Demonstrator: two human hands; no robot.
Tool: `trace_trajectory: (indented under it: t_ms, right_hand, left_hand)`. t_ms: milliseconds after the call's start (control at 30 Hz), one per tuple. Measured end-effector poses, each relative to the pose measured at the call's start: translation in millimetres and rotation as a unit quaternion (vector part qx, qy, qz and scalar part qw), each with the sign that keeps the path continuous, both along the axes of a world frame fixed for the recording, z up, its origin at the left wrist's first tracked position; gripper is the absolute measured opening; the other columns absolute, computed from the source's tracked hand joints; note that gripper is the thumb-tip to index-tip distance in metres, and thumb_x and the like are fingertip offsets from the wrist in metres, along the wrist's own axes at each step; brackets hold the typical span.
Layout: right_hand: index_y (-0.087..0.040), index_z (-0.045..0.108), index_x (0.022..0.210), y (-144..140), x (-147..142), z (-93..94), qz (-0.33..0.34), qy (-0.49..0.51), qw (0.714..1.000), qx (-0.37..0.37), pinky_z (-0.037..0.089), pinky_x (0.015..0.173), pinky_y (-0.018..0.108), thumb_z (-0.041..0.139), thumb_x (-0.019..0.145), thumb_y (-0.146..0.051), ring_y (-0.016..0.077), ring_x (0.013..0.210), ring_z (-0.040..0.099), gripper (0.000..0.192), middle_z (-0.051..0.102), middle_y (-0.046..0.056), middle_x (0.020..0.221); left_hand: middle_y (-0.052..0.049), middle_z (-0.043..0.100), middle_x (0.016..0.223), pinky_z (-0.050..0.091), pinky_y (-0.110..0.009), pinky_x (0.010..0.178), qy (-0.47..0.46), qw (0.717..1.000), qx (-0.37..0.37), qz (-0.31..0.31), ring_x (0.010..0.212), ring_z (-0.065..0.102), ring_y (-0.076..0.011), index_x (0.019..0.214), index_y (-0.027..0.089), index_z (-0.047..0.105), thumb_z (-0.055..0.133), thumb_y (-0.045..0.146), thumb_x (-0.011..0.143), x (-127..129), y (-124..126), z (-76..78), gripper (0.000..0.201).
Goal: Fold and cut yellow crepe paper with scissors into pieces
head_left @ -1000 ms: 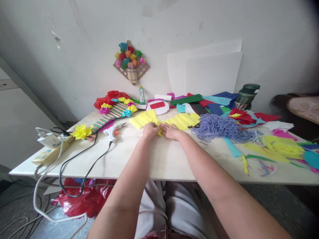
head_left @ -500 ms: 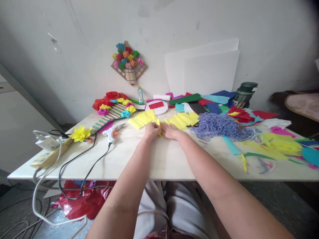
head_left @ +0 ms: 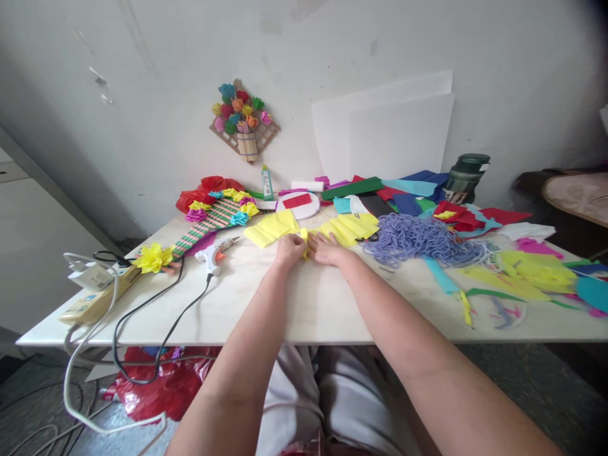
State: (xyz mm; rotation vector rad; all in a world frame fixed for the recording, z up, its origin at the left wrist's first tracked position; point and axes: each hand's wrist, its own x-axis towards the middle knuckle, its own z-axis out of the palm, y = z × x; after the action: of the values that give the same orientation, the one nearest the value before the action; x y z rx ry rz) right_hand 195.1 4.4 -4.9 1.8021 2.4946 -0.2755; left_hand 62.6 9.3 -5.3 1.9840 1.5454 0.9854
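Note:
My left hand [head_left: 289, 250] is closed, its fingertips pinching a narrow piece of yellow crepe paper [head_left: 304, 235]. Close beside it, my right hand [head_left: 325, 249] lies flat with its fingers spread, partly over the near edge of a pleated yellow crepe paper sheet [head_left: 349, 228]. Another folded yellow sheet [head_left: 272, 228] lies just beyond my left hand. A white disc with a red strip [head_left: 297, 202] rests behind the hands. What lies under my right palm is hidden.
A white glue gun [head_left: 209, 256] with a black cable is at left, near a power strip [head_left: 102, 294] and a woven flower-trimmed piece [head_left: 209, 225]. Purple yarn [head_left: 418, 239] lies at right. Coloured paper and a dark green bottle [head_left: 466, 180] are behind it.
The fingers of my right hand are spread a little wider, and the yellow piece at my left fingertips has shifted slightly. The camera view has moved a little.

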Motion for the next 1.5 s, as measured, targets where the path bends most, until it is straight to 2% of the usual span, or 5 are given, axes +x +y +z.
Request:
trace_trajectory:
  t_ms: [300,700,900,1167,1500]
  right_hand:
    - [-0.017,0.010,0.140,0,-1,-1.2,-0.010,0.012,1.000,0.002,-0.005,0.104,0.048,0.018,0.083,-0.049,0.0208,0.133,-0.001,0.065,0.010,0.002,0.146]
    - [-0.015,0.011,0.139,2,0,-1.2,-0.015,0.019,1.000,0.000,-0.002,0.104,0.049,0.018,0.082,-0.050,0.0191,0.133,0.000,0.067,0.010,0.003,0.146]
    - [-0.016,0.010,0.140,-1,-1,1.3,-0.019,0.021,1.000,0.002,-0.002,0.105,0.048,0.019,0.083,-0.046,0.0195,0.133,0.001,0.065,0.009,0.002,0.146]
    - [-0.017,0.012,0.139,-3,2,3.2,-0.008,0.026,1.000,0.001,-0.002,0.104,0.049,0.021,0.082,-0.046,0.0202,0.133,0.003,0.065,0.010,0.003,0.146]
    - [-0.015,0.010,0.140,0,0,-0.3,-0.017,0.030,0.999,0.000,-0.003,0.105,0.047,0.020,0.082,-0.043,0.0183,0.133,-0.001,0.065,0.005,0.001,0.146]
  left_hand:
    - [-0.001,0.060,0.058,0.041,-0.022,0.061,0.016,0.999,0.015,-0.024,0.065,0.056,-0.0148,0.052,0.016,0.056,0.049,0.022,0.061,1,3,-4.0,0.013]
    - [-0.005,0.064,0.080,0.044,-0.025,0.066,0.049,0.997,0.053,-0.009,0.068,0.056,-0.0134,0.085,0.015,0.060,0.048,0.023,0.074,1,8,-9.7,0.018]
    - [-0.009,0.060,0.098,0.044,-0.026,0.078,0.116,0.986,0.119,-0.021,0.080,0.058,-0.0150,0.094,0.014,0.062,0.048,0.021,0.075,3,10,-14.1,0.024]
    - [-0.005,0.059,0.110,0.035,-0.028,0.091,0.216,0.960,0.161,-0.071,0.100,0.052,-0.0171,0.095,0.020,0.063,0.042,0.018,0.077,0,10,-10.6,0.028]
    - [-0.004,0.066,0.088,0.033,-0.030,0.086,0.296,0.940,0.148,-0.086,0.084,0.053,-0.0171,0.083,0.020,0.063,0.034,0.017,0.079,0,2,-5.5,0.029]
